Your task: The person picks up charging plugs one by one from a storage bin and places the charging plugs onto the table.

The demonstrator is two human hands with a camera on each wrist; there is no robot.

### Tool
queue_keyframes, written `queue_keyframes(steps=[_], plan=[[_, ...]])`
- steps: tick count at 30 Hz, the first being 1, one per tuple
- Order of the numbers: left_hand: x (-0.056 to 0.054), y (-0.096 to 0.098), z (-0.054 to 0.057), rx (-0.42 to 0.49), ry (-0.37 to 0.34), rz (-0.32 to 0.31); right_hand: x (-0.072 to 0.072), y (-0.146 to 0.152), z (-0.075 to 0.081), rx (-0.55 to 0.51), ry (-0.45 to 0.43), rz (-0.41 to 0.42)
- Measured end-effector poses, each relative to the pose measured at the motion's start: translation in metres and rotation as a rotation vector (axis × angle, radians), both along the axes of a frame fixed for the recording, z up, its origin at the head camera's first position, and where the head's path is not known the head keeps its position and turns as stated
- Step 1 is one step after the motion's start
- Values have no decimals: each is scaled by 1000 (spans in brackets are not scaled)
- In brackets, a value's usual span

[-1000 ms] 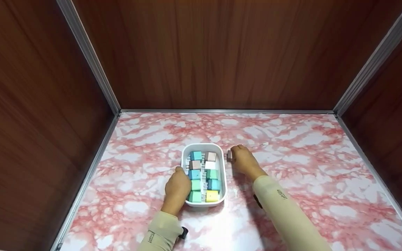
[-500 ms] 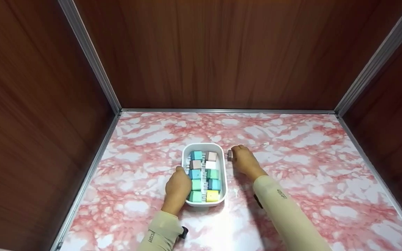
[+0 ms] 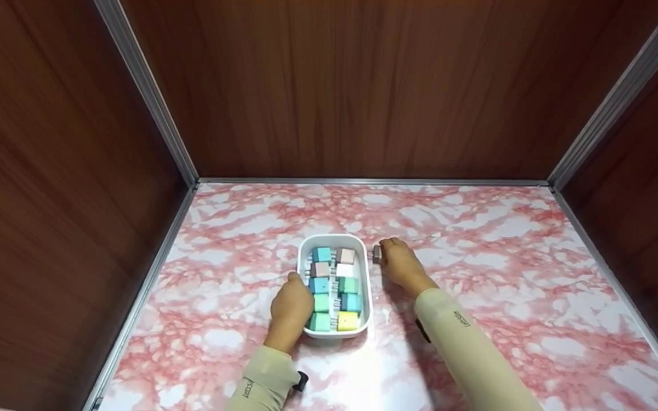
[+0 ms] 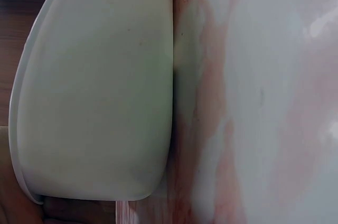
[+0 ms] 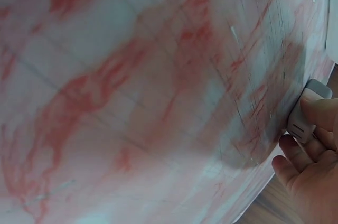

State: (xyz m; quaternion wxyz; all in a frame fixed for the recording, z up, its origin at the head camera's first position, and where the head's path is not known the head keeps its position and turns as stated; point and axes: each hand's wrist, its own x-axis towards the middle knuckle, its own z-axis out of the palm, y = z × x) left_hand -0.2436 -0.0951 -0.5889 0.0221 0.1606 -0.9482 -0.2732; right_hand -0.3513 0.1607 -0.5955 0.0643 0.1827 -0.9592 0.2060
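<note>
Table: pink-and-white marbled, glossy, with a bright glare on the near side of the bin.
Back wall: dark brown wood grain, rising well beyond the bin's far end.
Left wall: the same wood, well apart from the bin on its left.
Right wall: matching wood, farther from the bin than the left wall is.
Trim: grey metal, edging the table beyond the bin and down both sides; metal posts stand in the corners behind it, left and right.
Bin: white, round-cornered, standing on the table, its long sides running away from the person.
Plugs: ten in the bin, two columns of five, in teal, blue, green, pinkish, white and yellow, metal prongs to the left.
Left hand: touches the bin's left rim; its fingers are largely hidden, so whether it grasps the rim cannot be told.
Right hand: pinches a grey-brown plug between thumb and fingers, just beside the bin's right rim near the far end, prongs toward the bin; whether the plug touches the table cannot be told.
Sleeves: pale yellow-green, coming in from the near side, one each side of the bin.
Room: marbled surface spreads widest right of the bin, less to its left; a shallower band lies between its far rim and the trim.
</note>
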Motion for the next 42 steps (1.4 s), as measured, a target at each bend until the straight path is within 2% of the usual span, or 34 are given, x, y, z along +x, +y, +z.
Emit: queue_keyframes(steps=[12, 21, 26, 34, 42], plan=[[5, -2, 1, -6, -1, 20, 1, 0, 2, 13, -76, -15], [2, 1, 0, 12, -20, 12, 4, 9, 9, 3, -116, -36], [2, 0, 1, 37, -27, 11, 5, 9, 15, -5, -92, -30], [3, 1, 1, 51, 7, -1, 7, 5, 26, 6, -61, -7], [3, 0, 1, 34, 7, -3, 11, 0, 34, 0, 3, 11]])
